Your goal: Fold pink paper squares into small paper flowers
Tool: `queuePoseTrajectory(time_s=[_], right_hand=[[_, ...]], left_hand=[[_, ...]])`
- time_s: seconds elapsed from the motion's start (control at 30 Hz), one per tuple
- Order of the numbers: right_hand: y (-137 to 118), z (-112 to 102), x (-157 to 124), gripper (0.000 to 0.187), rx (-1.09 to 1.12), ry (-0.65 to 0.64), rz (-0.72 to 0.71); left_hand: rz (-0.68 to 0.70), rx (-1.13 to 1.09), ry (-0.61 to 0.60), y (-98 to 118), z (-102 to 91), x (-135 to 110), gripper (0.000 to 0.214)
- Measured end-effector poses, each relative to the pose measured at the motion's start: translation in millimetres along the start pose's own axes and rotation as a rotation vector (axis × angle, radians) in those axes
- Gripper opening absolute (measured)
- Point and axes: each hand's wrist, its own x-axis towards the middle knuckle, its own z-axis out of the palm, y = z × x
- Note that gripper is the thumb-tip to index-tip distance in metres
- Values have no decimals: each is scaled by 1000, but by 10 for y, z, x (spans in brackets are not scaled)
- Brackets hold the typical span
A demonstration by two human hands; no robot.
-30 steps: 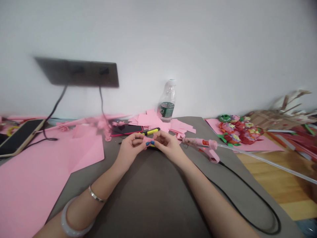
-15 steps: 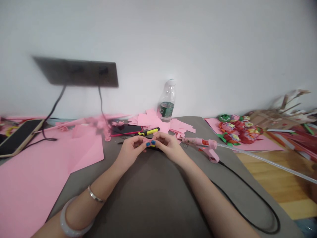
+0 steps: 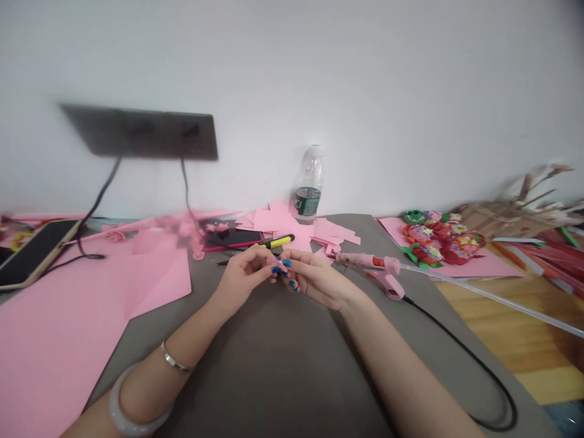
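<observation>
Head view: both hands meet near the middle of the grey surface (image 3: 292,371), toward its far edge. Between them sits a small piece of pink paper (image 3: 283,266), mostly hidden by the fingers. Its visible tip slants to the right and toward the far edge, which suggests a long axis running that way, though its full length cannot be seen. The left hand (image 3: 244,277) looks the nearer, with its fingers (image 3: 260,258) curled closed and apparently pinching the piece at their tips. The right hand (image 3: 317,283) is partly open, its blue-nailed fingers (image 3: 292,274) close against the piece from the right; whether they grip it cannot be told. Just beyond the hands lie a yellow-and-black utility knife (image 3: 278,242) and a heap of pink paper scraps (image 3: 296,228). Right of them, a pink hot glue gun (image 3: 369,263) rests near the right hand.
</observation>
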Motion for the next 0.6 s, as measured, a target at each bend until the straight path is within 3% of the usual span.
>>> queuePoseTrajectory(time_s=[0.1, 0.27, 0.43, 0.6], right_hand=[[-17, 35, -19, 29, 20, -26, 13], [-11, 53, -11, 30, -7, -23, -28], [36, 42, 46, 32, -75, 56, -119], [104, 12, 111, 35, -155, 144, -252]], left_hand=[[-28, -65, -14, -3, -1, -9, 19], [-72, -157, 60, -30, -26, -7, 36], [-57, 17, 105, -7, -34, -2, 22], [-68, 103, 112, 19, -9, -24, 28]])
